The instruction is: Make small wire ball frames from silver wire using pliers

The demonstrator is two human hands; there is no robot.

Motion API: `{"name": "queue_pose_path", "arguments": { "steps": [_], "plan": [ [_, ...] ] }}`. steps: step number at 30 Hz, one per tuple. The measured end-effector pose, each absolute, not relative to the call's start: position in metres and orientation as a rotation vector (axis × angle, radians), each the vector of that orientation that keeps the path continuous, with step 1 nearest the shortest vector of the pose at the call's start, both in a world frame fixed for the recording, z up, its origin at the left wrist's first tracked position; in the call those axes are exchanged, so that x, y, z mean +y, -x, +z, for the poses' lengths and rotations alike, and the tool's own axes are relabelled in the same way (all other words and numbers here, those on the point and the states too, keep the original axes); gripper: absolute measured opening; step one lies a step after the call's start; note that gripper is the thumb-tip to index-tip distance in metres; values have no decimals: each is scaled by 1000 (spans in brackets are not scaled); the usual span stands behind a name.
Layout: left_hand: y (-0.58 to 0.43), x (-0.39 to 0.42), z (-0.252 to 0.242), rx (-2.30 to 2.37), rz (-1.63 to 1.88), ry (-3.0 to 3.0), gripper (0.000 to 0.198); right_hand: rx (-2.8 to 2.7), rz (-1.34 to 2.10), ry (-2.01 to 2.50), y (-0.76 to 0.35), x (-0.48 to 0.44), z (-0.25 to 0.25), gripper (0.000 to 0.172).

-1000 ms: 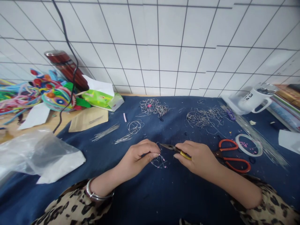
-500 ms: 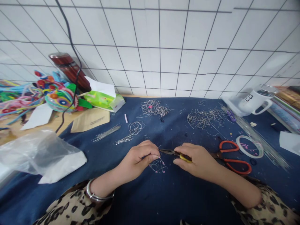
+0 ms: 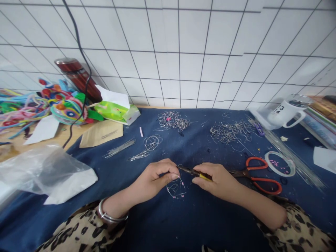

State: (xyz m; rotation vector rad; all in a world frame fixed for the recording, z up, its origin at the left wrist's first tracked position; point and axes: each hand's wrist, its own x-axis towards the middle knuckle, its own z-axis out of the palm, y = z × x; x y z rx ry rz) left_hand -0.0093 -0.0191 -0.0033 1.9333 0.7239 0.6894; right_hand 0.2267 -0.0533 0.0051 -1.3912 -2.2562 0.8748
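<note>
My left hand [image 3: 157,176] is closed in a pinch on a small silver wire piece with pink beads [image 3: 176,188], which hangs just under the fingertips over the blue cloth [image 3: 168,224]. My right hand [image 3: 217,180] is wrapped round slim pliers with yellow handles [image 3: 195,172]. The dark jaws point left and meet the wire at my left fingertips.
Orange-handled scissors [image 3: 258,175] lie right of my right hand, beside a clear tape roll [image 3: 279,163]. Tangled wire heaps [image 3: 173,120] [image 3: 231,131] and straight wire bundles [image 3: 119,148] lie farther back. A white mug [image 3: 285,112] is at right, a plastic bag [image 3: 44,171] at left.
The beaded wire piece has dropped slightly lower under my left fingers, and the pliers' tip has moved in a little closer to them. Both hands stay in place.
</note>
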Motion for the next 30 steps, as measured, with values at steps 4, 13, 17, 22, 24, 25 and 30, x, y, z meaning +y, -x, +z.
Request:
{"name": "queue_pose_path", "arguments": {
  "steps": [4,13,17,22,24,25,30],
  "plan": [
    [8,-20,-5,770,705,-1921,13,-2246,853,1405,-225,-53,3,23],
    [9,-21,-6,856,813,-1901,12,-2119,864,1478,-225,-52,-5,25],
    [9,-20,-5,891,819,-1906,11,-2026,895,1479,-223,-53,-9,25],
    [8,-21,-2,913,817,-1914,12,-1864,1024,1480,-218,-55,-6,23],
    [7,-22,-1,921,803,-1917,13,-1802,1087,1465,-217,-57,-3,23],
    [7,-22,-1,935,794,-1920,13,-1766,1120,1452,-216,-58,-2,23],
    [6,-25,1,991,762,-1949,11,-1559,1336,1371,-211,-63,3,26]
  ]
}}
